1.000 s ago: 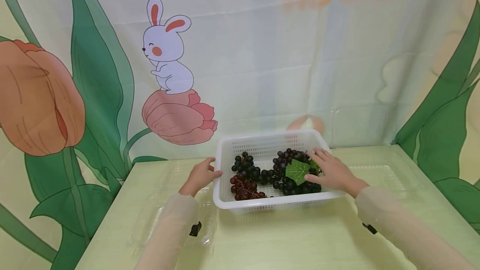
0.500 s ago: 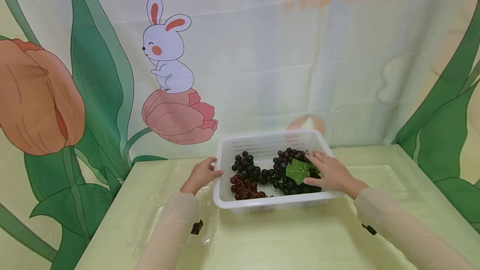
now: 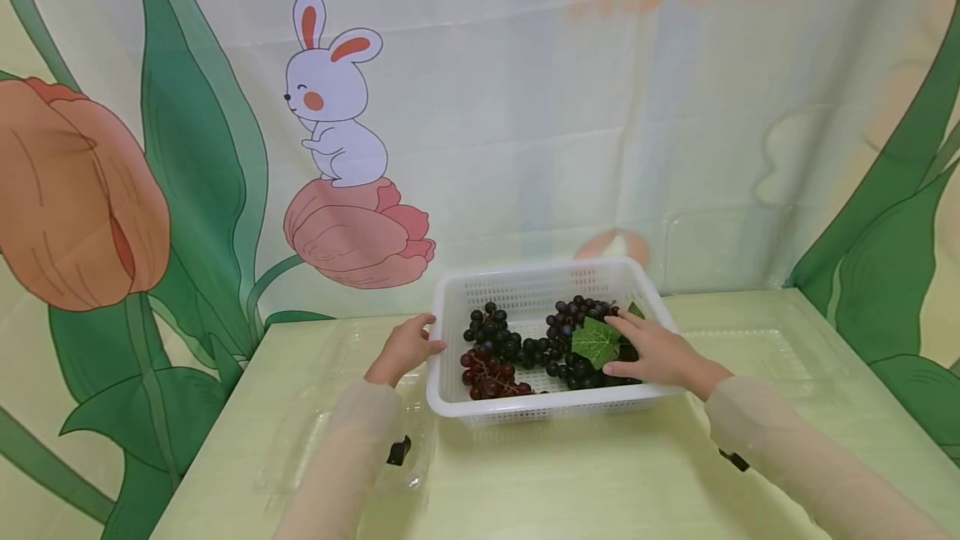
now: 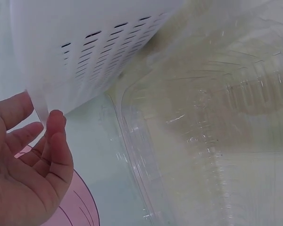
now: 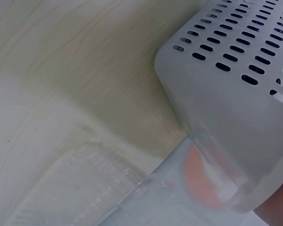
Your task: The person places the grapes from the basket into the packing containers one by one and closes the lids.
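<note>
A white perforated plastic basket [image 3: 551, 400] stands on the table with bunches of grapes in it. Dark grapes [image 3: 491, 330] and red grapes [image 3: 491, 377] lie in its left half. On the right is a dark bunch [image 3: 573, 319] with a green leaf [image 3: 596, 343]. My left hand [image 3: 405, 348] pinches the basket's left rim, fingers and thumb on either side of it in the left wrist view. Over the right end my right hand [image 3: 660, 354] reaches in, fingers extended above the leaf and grapes, partly covering them. The right wrist view shows mainly the basket's perforated outside [image 5: 217, 89].
Clear plastic containers lie on the table [image 3: 555, 482]: one [image 3: 300, 448] under my left forearm, another [image 3: 765, 352] to the right. A printed cloth [image 3: 517, 123] with a rabbit and tulips hangs directly behind the basket.
My right hand has shifted slightly left and inward over the grapes, off the basket's right edge, baring a second leaf behind its fingers. My left hand and the basket stay nearly in place.
</note>
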Motion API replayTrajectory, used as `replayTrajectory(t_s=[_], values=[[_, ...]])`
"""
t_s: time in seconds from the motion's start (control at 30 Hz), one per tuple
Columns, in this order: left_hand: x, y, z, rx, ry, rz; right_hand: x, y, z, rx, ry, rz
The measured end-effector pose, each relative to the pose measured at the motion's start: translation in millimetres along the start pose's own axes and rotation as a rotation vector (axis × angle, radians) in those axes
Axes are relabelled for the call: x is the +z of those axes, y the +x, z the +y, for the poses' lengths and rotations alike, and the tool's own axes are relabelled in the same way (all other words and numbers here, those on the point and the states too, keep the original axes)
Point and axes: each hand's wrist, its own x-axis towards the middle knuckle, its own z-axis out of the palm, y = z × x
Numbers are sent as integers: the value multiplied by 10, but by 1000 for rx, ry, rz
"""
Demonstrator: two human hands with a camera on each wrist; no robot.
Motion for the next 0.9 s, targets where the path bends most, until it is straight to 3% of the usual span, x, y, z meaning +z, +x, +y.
replayTrajectory(t_s=[0.9], values=[[-10,-24,35,-15,7,-7,92,92,-19,53,207,-6]])
